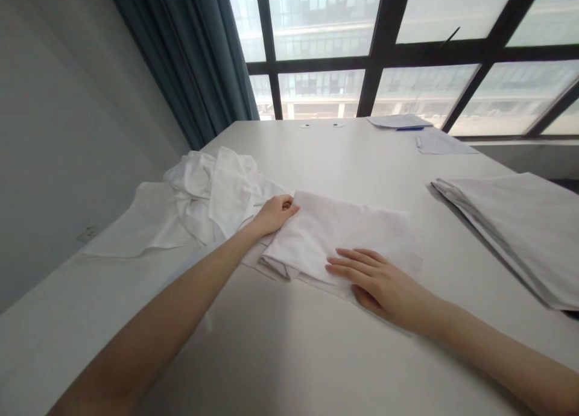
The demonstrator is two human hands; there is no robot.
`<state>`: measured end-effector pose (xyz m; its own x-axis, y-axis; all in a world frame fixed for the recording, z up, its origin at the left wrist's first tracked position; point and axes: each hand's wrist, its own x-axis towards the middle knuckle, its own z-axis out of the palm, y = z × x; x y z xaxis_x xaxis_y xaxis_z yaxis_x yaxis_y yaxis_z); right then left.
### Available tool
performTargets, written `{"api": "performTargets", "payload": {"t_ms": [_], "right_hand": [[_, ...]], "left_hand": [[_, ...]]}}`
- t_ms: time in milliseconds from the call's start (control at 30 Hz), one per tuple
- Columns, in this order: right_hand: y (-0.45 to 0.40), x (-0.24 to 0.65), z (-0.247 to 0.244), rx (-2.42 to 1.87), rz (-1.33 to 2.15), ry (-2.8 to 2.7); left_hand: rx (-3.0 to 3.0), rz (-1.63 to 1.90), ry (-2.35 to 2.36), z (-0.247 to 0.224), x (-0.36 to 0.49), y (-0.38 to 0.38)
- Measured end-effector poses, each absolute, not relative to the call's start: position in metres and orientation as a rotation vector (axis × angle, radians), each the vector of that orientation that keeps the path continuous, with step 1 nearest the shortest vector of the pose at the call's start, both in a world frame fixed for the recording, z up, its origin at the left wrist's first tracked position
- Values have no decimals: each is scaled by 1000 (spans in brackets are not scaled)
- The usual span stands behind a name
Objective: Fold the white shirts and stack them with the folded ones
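A white cloth (339, 223), folded over in layers, lies flat in the middle of the white table (289, 356). My left hand (274, 214) is closed on the cloth's far left corner, thumb and fingers pinching its edge. Across the near right part of the same cloth my right hand (371, 280) rests palm down, its fingers stretched out. The folded layers show along the cloth's near left edge. Close behind my left hand lies a crumpled heap of white cloth (217, 193), spreading toward the table's left edge.
At the right edge is a stack of folded white cloth (520, 223). Papers (393, 122) and a blue pen (411, 128) lie at the far right corner, with another sheet (446, 143) nearer. Behind the table are a blue curtain (194, 54) and windows (323, 21).
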<state>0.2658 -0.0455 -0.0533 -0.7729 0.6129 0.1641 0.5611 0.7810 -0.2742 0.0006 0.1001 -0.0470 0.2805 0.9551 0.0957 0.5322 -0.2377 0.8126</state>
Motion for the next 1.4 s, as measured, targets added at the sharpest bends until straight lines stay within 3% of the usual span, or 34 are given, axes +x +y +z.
{"api": "performTargets", "payload": {"t_ms": [300, 600, 1200, 1333, 1400], "right_hand": [[-26, 292, -27, -881, 664, -2757], [-54, 254, -54, -791, 292, -2678], [-54, 257, -60, -766, -10, -2414], [-56, 252, -61, -833, -15, -2447], [-56, 251, -63, -840, -26, -2455]], "left_hand": [[1739, 763, 1283, -39, -14, 48], [1581, 867, 1261, -52, -9, 83], [1589, 980, 1386, -69, -4, 86], [2112, 1020, 1593, -53, 0, 72], [2545, 880, 1582, -40, 8, 58]]}}
